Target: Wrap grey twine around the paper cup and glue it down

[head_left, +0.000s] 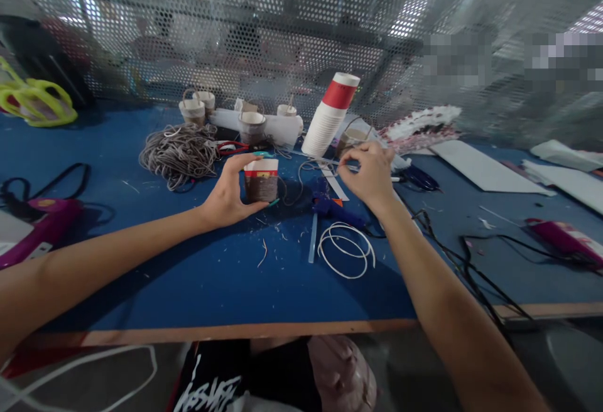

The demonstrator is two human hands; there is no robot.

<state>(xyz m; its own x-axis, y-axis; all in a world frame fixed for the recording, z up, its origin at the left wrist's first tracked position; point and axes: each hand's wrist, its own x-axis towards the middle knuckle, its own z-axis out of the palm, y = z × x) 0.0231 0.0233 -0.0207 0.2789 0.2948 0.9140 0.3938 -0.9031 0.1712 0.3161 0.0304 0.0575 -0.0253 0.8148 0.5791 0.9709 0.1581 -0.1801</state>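
My left hand (228, 192) grips a small paper cup (261, 179) between thumb and fingers. Grey-brown cord is wound around most of the cup, and a red and white band shows at its upper part. A loose strand of cord (301, 179) runs from the cup towards my right hand (370, 173), whose thumb and fingers pinch it. Below that hand lies a blue glue gun (336, 210). A pale glue stick (313, 239) and a coil of white cord (346, 250) lie in front of the gun.
A heap of grey cord (179, 153) lies behind my left hand. Cord-wrapped cups (252, 128) and a leaning stack of paper cups (325, 120) stand along the perforated screen (282, 35). Magenta glue guns (49, 227) lie at both sides. Black cables (466, 261) cross the right.
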